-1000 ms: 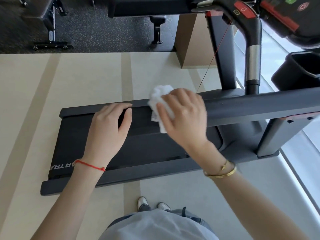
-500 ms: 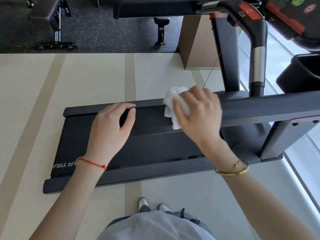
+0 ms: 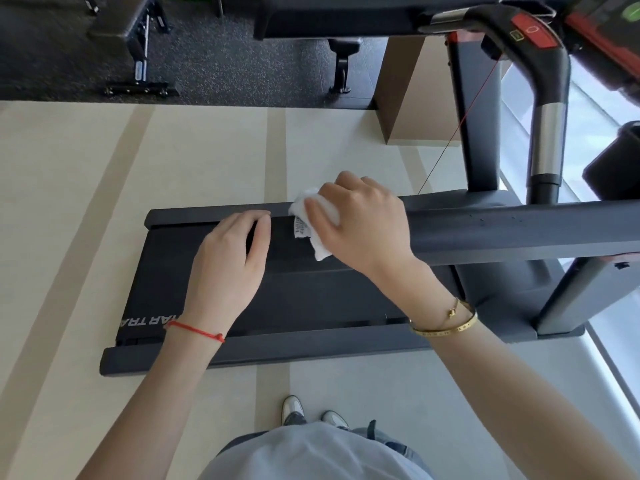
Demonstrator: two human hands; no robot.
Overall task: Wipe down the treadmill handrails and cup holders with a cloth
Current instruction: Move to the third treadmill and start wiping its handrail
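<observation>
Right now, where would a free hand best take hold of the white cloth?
By the loose corner of the cloth hanging below the handrail, pinched from the near side. The right hand covers the rest, bunched against the rail.

Bright, even daylight enters from the window [image 3: 602,140] at right, which is washed out by glare. A highlight runs along the chrome handrail section [image 3: 547,143]. Shadows on the pale floor [image 3: 86,202] are soft. Wide-angle distortion bends straight lines toward the edges. Focus is slightly soft throughout.
</observation>
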